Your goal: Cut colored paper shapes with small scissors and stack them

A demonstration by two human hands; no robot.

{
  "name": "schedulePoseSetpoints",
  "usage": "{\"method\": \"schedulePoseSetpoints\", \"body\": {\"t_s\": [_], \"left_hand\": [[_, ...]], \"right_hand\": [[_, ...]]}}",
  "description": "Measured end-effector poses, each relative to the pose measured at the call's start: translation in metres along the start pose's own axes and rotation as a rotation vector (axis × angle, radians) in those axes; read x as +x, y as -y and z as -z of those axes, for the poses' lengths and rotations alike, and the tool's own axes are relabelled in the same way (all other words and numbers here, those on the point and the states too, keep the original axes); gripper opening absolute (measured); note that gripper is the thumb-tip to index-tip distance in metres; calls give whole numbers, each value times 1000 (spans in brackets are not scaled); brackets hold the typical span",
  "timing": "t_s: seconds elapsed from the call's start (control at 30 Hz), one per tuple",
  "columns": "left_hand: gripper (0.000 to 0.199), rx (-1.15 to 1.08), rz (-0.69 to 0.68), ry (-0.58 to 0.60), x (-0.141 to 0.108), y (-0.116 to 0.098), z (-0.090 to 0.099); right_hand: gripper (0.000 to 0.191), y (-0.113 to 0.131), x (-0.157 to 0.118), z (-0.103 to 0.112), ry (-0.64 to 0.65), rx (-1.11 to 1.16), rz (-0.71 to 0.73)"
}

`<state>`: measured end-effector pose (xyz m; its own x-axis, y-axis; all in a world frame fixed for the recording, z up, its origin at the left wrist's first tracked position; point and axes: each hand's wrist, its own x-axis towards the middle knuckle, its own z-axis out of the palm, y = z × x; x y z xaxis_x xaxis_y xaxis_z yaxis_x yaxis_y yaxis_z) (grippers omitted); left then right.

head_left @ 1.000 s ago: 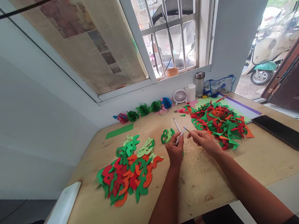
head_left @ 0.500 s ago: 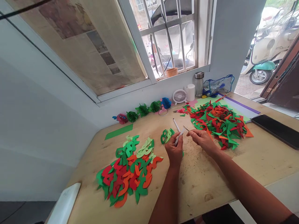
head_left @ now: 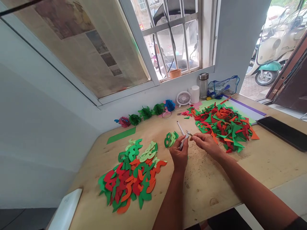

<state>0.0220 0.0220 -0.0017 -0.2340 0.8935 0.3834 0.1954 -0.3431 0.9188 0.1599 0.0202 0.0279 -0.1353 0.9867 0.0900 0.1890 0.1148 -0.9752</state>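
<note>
My left hand (head_left: pixel 179 153) is closed on a small, narrow white piece (head_left: pixel 183 143), pinched between thumb and fingers; I cannot tell its exact kind. Opposite it, my right hand (head_left: pixel 206 143) pinches a slim metal tool (head_left: pixel 188 132) with thin points, like tweezers. Its tips are close to the top of the white piece; whether they touch is too small to tell. Just beyond lies a white pen (head_left: pixel 180 127) with a dark tip. Left of my left hand is a small group of green cut-paper shapes (head_left: pixel 171 139). A sliver of green shows beside that hand.
Curved paper cut-outs (head_left: pixel 134 179) spread at left. A heap of paper scraps (head_left: pixel 226 127) is at right, beside a black phone (head_left: pixel 283 132). Along the wall stand paper flowers (head_left: pixel 145 112), a small fan (head_left: pixel 183 98), a glass bottle (head_left: pixel 203 86) and a clear pouch (head_left: pixel 223 88).
My right hand has moved slightly left, and the metal tool's tips are now nearer the top of the white piece. My left hand stays nearly in place; the whole view shifts a little.
</note>
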Motion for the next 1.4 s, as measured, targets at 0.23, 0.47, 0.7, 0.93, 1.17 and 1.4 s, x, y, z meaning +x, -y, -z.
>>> {"method": "schedulePoseSetpoints", "body": {"t_s": [0.23,0.47,0.7,0.93,1.17,1.4], "left_hand": [[29,0,40,13,-1,-1,0],[29,-4,23,33,-1,0,0],[28,2,36,39,-1,-2,0],[32,-31,17,23,-2,1,-1],[28,-43,15,21,-2,-3,-1],[32,-57,56,5,-2,1,0]], "right_hand": [[42,3,-1,0,-3,-45,30],[44,8,-1,0,-17,-47,11],[44,3,0,-2,-56,-96,45],[42,-3,1,-2,-96,-166,115],[40,-9,2,0,-93,-178,108],[41,-6,1,-1,-74,-242,145]]}}
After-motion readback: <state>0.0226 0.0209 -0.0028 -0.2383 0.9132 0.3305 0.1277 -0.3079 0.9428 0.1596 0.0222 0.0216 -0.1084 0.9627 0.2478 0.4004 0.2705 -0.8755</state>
